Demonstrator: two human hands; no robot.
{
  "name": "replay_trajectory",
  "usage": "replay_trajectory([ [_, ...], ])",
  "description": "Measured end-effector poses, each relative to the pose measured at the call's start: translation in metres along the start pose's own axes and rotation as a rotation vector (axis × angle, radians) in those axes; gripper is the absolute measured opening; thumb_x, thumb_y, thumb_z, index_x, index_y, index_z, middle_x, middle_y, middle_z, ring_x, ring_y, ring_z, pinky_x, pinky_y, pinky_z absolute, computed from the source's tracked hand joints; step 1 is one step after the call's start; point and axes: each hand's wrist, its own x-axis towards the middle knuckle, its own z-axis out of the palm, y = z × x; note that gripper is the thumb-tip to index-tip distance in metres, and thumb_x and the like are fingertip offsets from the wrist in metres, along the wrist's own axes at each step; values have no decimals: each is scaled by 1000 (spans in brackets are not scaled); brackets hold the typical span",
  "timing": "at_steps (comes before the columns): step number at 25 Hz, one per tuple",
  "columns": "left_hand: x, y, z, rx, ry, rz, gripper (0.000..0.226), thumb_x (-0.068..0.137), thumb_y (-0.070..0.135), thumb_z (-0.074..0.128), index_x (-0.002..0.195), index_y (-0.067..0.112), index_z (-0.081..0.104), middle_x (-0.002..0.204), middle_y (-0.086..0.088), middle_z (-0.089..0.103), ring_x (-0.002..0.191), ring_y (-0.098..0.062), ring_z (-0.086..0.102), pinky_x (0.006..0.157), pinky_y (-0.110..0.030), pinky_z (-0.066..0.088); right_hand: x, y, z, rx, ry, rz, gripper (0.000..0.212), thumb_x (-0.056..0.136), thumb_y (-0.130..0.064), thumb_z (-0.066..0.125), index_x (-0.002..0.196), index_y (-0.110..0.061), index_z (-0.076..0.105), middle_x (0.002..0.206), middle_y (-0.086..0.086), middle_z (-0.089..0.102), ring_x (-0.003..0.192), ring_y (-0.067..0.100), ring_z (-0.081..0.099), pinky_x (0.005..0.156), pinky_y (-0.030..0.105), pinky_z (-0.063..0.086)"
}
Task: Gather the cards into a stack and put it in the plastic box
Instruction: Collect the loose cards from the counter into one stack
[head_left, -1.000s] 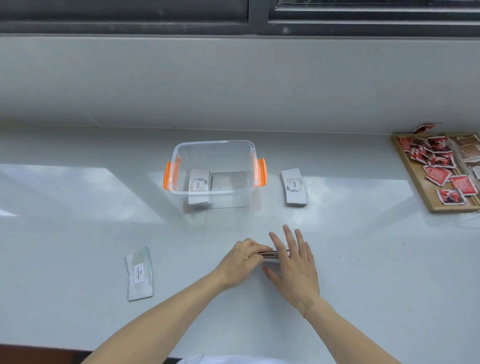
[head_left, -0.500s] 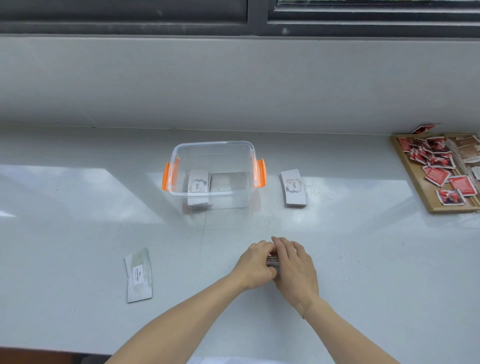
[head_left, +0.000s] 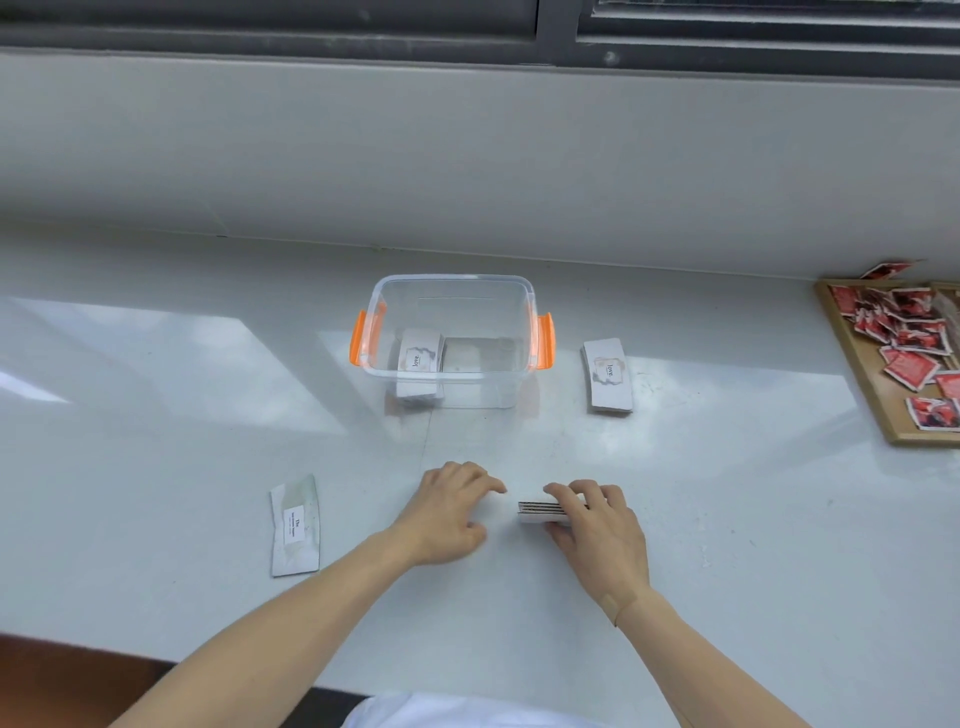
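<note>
A squared-up stack of cards (head_left: 537, 512) stands on its long edge on the white counter, pinched between the thumb and fingers of my right hand (head_left: 597, 530). My left hand (head_left: 452, 509) rests on the counter just left of the stack, fingers curled and apart from it, holding nothing. The clear plastic box (head_left: 452, 283) with orange handles sits farther back at centre, and a stack of "love" cards (head_left: 418, 358) lies inside its left half.
Another "love" card stack (head_left: 608, 376) lies right of the box. A single pale card (head_left: 293, 525) lies at the front left. A wooden tray (head_left: 857, 364) with several red packets sits at the far right. A wall rises behind the counter.
My hands were pressed together around the stack; the left hand has now let go and moved left, while the right hand keeps the stack and has shifted slightly right.
</note>
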Motion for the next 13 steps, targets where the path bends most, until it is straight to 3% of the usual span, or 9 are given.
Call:
replay_trajectory([
  [4,-43,-74,-34,345,-37,-54,62,69,23,54,130,37,47,138,4,43,135,-26,30,114,-46,11,0,0,1,16,8,4,31,80,-25,75,108,-29,64,104,-3,65,91,29,55,60,36,48],
  [8,-88,-136,-65,538,-153,-51,73,69,12,53,134,42,41,146,5,38,139,-26,27,114,-45,16,1,-1,1,18,0,14,29,81,-25,73,109,-28,63,105,-3,64,93,29,53,60,36,48],
  [13,-108,-159,-72,656,-229,-67,71,74,15,60,133,45,34,149,8,30,142,-24,19,115,-42,16,1,0,-1,23,-9,17,29,84,-27,71,111,-28,62,108,-4,64,95,28,52,61,34,46],
])
